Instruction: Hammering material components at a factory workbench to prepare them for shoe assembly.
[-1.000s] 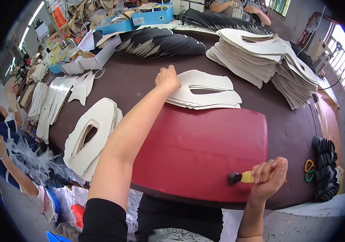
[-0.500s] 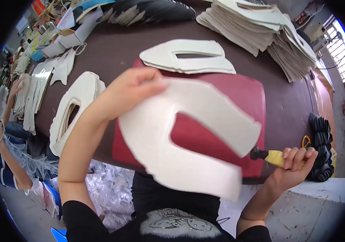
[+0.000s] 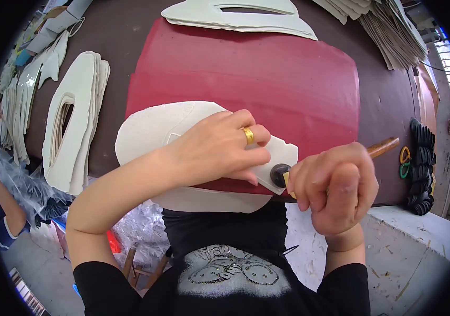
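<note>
My left hand (image 3: 220, 147), with a gold ring on one finger, presses flat on a white cut-out shoe piece (image 3: 154, 126) lying at the near edge of a red mat (image 3: 256, 68). My right hand (image 3: 335, 189) is closed around a brush with a wooden handle (image 3: 383, 147); its dark round head (image 3: 278, 175) touches the right tip of the white piece.
A stack of white cut-out pieces (image 3: 235, 16) lies beyond the mat, another stack (image 3: 72, 121) at the left. More piles (image 3: 388, 37) stand at the far right. Black rings (image 3: 422, 163) lie by the table's right edge. Another person's arm (image 3: 1, 205) shows at left.
My left hand took a white piece from the far stack, carried it toward me and laid it on the mat's near edge. My right hand brought the brush onto its tip.
</note>
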